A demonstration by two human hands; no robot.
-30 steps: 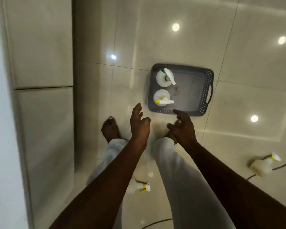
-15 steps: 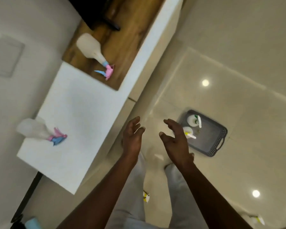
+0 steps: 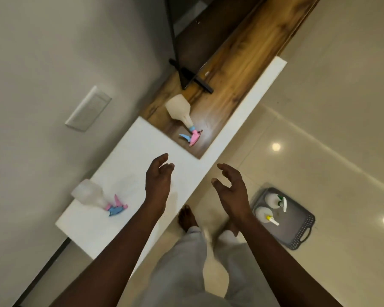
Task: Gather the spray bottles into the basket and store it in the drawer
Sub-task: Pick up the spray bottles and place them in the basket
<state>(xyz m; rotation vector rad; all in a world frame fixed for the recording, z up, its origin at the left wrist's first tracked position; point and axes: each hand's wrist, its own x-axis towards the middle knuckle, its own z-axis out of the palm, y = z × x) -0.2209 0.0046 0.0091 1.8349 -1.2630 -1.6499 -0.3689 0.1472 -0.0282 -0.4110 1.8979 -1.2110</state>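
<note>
A grey basket (image 3: pixel 302 235) stands on the floor at the right with two white spray bottles upright in it, one green-topped (image 3: pixel 273 199) and one yellow-topped (image 3: pixel 263 214). A spray bottle with a pink and blue trigger (image 3: pixel 180 111) stands on the wooden part of the cabinet top. Another clear one with a pink and blue trigger (image 3: pixel 90 193) stands on the white part, at the left. My left hand (image 3: pixel 157 180) hovers open over the white top between those two bottles. My right hand (image 3: pixel 231 189) is open over the cabinet's front edge, holding nothing.
The white cabinet top (image 3: pixel 129 165) runs along the wall, joined to a wooden top (image 3: pixel 237 69) that carries a black stand (image 3: pixel 191 76). A wall switch plate (image 3: pixel 88 108) is at the left. My legs and bare feet (image 3: pixel 186 218) stand on glossy tiles.
My view has swung up from the basket on the floor to the cabinet top. Both hands rose with it and now hover by the cabinet, still holding nothing.
</note>
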